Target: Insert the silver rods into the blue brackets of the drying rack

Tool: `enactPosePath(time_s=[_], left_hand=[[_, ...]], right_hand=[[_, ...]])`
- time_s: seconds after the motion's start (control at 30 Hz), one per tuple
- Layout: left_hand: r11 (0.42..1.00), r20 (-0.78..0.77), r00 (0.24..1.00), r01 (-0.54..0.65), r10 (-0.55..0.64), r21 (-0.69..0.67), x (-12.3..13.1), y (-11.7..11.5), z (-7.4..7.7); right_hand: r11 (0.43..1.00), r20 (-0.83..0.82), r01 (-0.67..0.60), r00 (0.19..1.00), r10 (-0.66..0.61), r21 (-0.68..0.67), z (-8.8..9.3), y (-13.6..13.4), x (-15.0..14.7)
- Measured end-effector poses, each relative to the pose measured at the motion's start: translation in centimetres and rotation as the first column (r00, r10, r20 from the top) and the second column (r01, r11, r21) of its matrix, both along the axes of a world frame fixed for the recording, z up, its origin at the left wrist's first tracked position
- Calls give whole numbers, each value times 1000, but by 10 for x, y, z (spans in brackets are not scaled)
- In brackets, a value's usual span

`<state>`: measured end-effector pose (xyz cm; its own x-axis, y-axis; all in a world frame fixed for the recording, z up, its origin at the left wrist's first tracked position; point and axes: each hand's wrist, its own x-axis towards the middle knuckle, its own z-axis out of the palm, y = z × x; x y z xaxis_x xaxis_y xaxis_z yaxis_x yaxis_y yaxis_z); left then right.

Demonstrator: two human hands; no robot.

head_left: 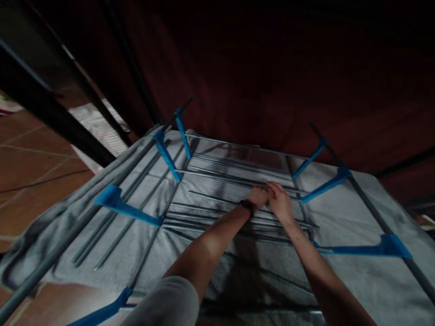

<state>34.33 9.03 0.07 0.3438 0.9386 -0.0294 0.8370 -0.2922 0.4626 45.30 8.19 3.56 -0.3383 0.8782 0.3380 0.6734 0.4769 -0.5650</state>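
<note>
While the bare left hand (258,197) and bare right hand (281,204) meet at slim grey metal rods (210,177) over pale grey cloth (343,222): fingers curled, grip indeterminable. Step, apparently: rod handling; next move likely calls for steady alignment.

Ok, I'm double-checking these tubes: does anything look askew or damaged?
One metal tube, its end near a blue bracket, slants more steeply than the tubes beside it. No damage or spill shows in this dim light.
</note>
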Motion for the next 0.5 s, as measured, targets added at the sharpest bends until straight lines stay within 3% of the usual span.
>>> enactPosePath(time_s=[0.17,0.23,0.37,0.5], left_hand=[[998,113,993,-34,28,52,2,1,-9],[998,129,992,-9,1,60,1,2,-13],[989,122,989,62,-78,134,3,3,-25],[980,64,996,55,-69,191,6,5,-33]], right_hand=[[979,64,-201,978,199,22,22,-17,-23],[992,113,-129,985,128,-3,20,-23,-20],[990,176,136,976,-126,-46,1,-23,0],[959,214,252,952,-221,-130,-10,-10,17]])
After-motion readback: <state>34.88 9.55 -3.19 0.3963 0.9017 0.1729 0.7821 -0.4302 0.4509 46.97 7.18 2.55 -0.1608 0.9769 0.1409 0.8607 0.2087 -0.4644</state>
